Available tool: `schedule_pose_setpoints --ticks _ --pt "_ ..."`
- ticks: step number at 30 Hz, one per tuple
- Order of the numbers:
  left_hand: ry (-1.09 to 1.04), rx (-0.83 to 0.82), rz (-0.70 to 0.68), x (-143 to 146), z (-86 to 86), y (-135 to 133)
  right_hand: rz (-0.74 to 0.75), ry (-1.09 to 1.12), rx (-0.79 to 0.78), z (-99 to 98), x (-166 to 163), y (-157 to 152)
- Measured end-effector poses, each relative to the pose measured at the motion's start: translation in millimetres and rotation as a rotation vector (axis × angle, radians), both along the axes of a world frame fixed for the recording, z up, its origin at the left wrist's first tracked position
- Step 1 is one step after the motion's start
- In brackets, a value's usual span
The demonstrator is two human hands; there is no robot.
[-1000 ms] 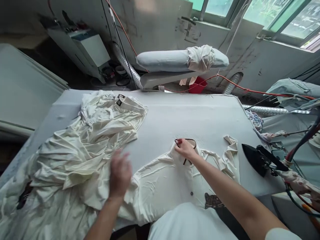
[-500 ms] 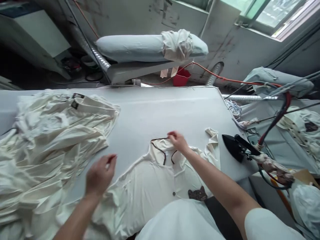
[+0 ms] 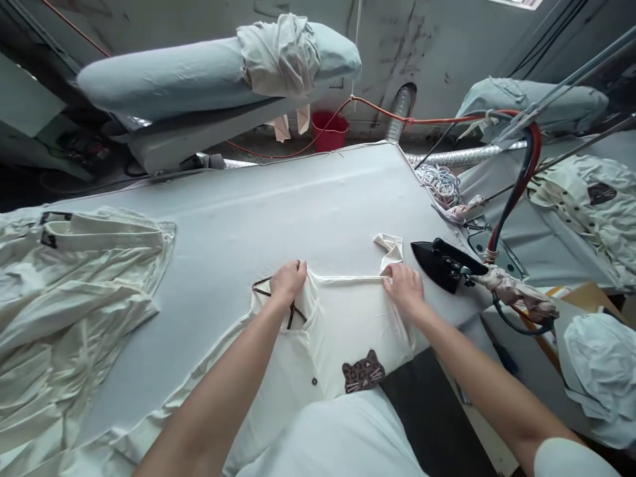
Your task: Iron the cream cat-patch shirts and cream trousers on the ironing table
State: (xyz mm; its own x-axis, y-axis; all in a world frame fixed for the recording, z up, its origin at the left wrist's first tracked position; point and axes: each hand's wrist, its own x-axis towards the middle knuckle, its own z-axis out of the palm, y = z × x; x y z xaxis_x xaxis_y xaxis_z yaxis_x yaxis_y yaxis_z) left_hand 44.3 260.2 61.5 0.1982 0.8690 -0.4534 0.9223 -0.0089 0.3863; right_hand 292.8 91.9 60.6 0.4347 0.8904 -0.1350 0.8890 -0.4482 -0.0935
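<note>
A cream shirt (image 3: 342,324) with a brown cat patch (image 3: 362,375) lies flat on the padded ironing table (image 3: 278,205). My left hand (image 3: 288,281) is closed on the shirt's shoulder edge by the dark-trimmed collar (image 3: 263,289). My right hand (image 3: 405,288) pinches the other end of the same edge, beside the short sleeve (image 3: 391,248). The fabric edge between my hands is pulled straight. A black iron (image 3: 444,264) rests on the table just right of my right hand.
A heap of crumpled cream garments (image 3: 69,298) covers the table's left side. A padded sleeve board (image 3: 209,73) with a cloth over it stands behind. A red bucket (image 3: 328,130), hoses and cables (image 3: 517,179) lie at the back right, with more shirts (image 3: 581,199) at the right.
My left hand moved from the left part of the shirt to the collar end. My right hand slid right along the shoulder edge towards the sleeve. The view shifted right and down.
</note>
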Motion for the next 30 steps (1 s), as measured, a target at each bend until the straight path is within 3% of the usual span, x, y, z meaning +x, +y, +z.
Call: schedule_pose_setpoints --ticks 2,4,5,6,8,10,12,14,17,19,21,24,28,30 --pt "-0.035 0.043 -0.011 -10 -1.4 -22 0.234 -0.039 0.189 -17.5 -35 -10" --pt "-0.121 0.266 -0.013 -38 -11.4 -64 0.509 0.000 0.231 -38.0 -65 -16" --pt "-0.165 0.432 -0.028 -58 -20.6 -90 0.578 0.012 0.211 -47.5 -74 -16" --pt "-0.214 0.592 -0.072 -82 -32.1 -114 0.587 0.011 0.182 -55.5 -77 -11" --pt "-0.265 0.678 -0.367 -133 -57.5 -148 0.525 -0.005 0.121 -65.3 -69 8" --pt "-0.171 0.730 -0.464 -175 -77.1 -148 0.517 -0.009 0.067 -64.6 -53 36" --pt "-0.029 0.715 -0.330 -197 -82.2 -118 0.560 -0.007 0.044 -52.0 -43 63" --pt "0.016 0.678 -0.198 -196 -69.3 -76 0.569 -0.004 0.091 -30.4 -48 83" --pt "-0.061 0.517 -0.231 -163 -28.6 -33 0.638 0.077 0.168 1.2 -82 99" --pt "-0.033 0.305 -0.207 -134 -5.2 -26 0.704 0.173 0.105 11.0 -111 101" --pt "0.040 0.086 -0.105 -110 4.1 -32 0.685 0.267 -0.015 9.3 -135 98" --pt "-0.025 -0.031 0.026 -104 -9.4 -57 0.493 0.411 -0.037 -8.6 -152 81" --pt "-0.430 0.325 0.285 -153 -46.8 -114 0.265 0.441 0.233 -33.5 -130 36" --pt "-0.460 0.438 0.302 -182 -57.9 -143 0.242 0.336 0.337 -38.8 -108 12"
